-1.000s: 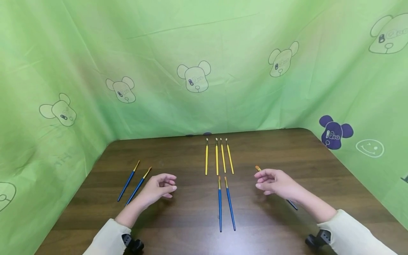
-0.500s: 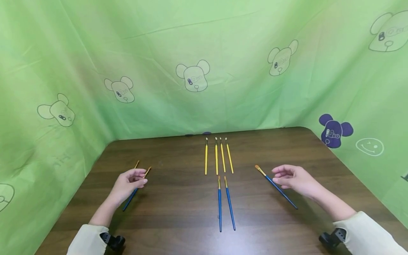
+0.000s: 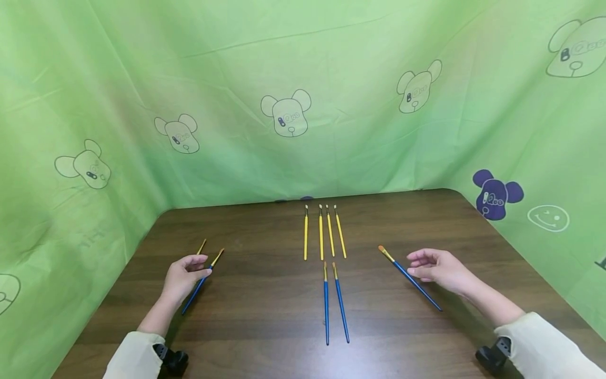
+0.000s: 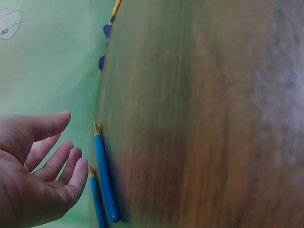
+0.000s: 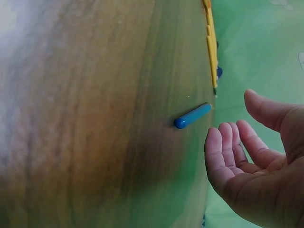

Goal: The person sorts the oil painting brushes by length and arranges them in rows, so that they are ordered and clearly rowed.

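Note:
My left hand (image 3: 182,276) hovers over two blue paintbrushes at the left of the table, covering most of the outer paintbrush (image 3: 202,246). Its thumb overlaps the inner paintbrush (image 3: 193,300) in the head view. In the left wrist view the fingers (image 4: 76,180) are loosely bent with nothing between them, and both blue handles lie beyond. My right hand (image 3: 440,269), also holding nothing, is just right of a third blue paintbrush (image 3: 412,279) that lies slanted, orange bristles pointing away. The right wrist view has that brush's blue handle (image 5: 194,115) past relaxed fingers.
Two more blue paintbrushes (image 3: 326,310) lie side by side at the table's middle. Behind them is a row of several thin yellow-handled tools (image 3: 321,234) with small pale tips. A green printed cloth (image 3: 293,163) hangs around the brown wooden table (image 3: 265,337).
My left hand has moved left, from beside the two blue paintbrushes to over them. My right hand has drawn back to the right, uncovering the slanted paintbrush. The brushes lie where they were.

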Demonstrator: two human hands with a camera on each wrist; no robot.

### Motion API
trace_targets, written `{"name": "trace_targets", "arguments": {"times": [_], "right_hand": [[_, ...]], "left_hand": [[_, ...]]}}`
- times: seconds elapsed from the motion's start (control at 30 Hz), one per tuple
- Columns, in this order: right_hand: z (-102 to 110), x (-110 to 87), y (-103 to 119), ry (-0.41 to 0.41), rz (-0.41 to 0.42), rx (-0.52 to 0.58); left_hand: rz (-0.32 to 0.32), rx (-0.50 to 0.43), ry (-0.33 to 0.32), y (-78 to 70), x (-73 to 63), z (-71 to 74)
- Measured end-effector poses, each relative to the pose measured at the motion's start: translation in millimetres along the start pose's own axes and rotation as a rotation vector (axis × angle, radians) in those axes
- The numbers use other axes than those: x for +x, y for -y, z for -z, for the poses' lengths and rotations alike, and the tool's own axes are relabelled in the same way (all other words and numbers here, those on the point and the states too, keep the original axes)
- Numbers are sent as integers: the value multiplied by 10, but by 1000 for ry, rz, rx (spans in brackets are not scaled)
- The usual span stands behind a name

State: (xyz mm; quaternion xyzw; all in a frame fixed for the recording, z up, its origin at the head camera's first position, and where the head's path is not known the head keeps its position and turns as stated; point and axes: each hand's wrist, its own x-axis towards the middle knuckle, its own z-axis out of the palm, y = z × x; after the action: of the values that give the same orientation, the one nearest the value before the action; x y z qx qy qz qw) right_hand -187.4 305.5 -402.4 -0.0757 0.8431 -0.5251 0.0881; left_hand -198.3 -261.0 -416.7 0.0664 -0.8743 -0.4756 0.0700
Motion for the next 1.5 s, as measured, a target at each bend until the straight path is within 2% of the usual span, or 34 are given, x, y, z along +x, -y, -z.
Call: {"name": "trace_targets", "arguments": {"times": [0.33, 0.63, 0.83, 1.1, 1.5], "right_hand": [[-18, 33, -86, 23, -41, -13], [-18, 40, -103, 49, -56, -34], [-35, 45, -121, 25, -60, -48], [-73, 38, -130, -13, -61, -93], [-83, 24, -140, -10, -16, -64]], "left_hand": [[14, 43, 19, 32, 6, -32], [26, 13, 35, 50, 24, -50], [24, 7, 52, 61, 34, -69], [15, 87, 68, 71, 39, -62], [38, 160, 62, 66, 19, -45]]}}
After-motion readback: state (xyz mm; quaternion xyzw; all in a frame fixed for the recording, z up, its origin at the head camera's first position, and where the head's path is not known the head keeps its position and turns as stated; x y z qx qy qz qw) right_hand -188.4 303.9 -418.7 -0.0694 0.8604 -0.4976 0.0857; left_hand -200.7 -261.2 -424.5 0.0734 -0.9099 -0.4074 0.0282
